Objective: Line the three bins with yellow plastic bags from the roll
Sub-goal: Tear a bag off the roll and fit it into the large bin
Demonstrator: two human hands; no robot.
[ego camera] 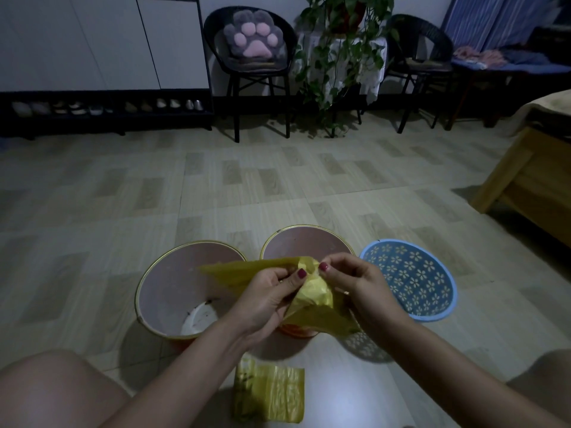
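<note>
I sit in dim light on a pale wood-pattern tiled floor (278,180). Ahead, 2 black chairs, one (250,57) holding a paw cushion (255,38), flank a trailing plant (343,47). A shoe rack (105,111) lines the left wall; a wooden bed (531,180) stands right.

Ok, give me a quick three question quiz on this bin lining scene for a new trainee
1. True or false: a bag already lines one of the bins.
2. Which hands grip the yellow bag? A) left only B) right only C) both
3. Fill in: the blue perforated bin stands to the ___ of the two pink bins.

Key
1. False. The left pink bin, the middle pink bin and the blue one show bare insides.
2. C. The left hand and right hand both pinch it.
3. Right.
</note>
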